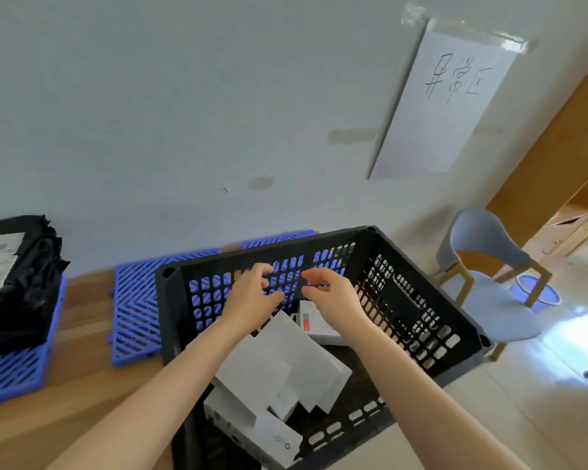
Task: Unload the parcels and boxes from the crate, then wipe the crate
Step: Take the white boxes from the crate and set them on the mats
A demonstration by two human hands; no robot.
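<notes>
A: What are the hands doing?
B: The left hand [252, 293] and the right hand [330, 293] hover with loosely bent fingers and hold nothing, over the white boxes [279, 361] in the black crate [252, 252].
A: How far along is it?
B: Several boxes remain, perhaps more beneath. Wiping is not started. Black parcels [17, 286] lie on the left blue mat [14, 371]. Another mat [136, 310] beside the crate has free room, and a chair [482, 239] stands near the right.

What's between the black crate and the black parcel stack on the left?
Head view: a blue slatted mat lies on that stretch, next to the crate, then a strip of bare wood surface before the black parcels.
</notes>
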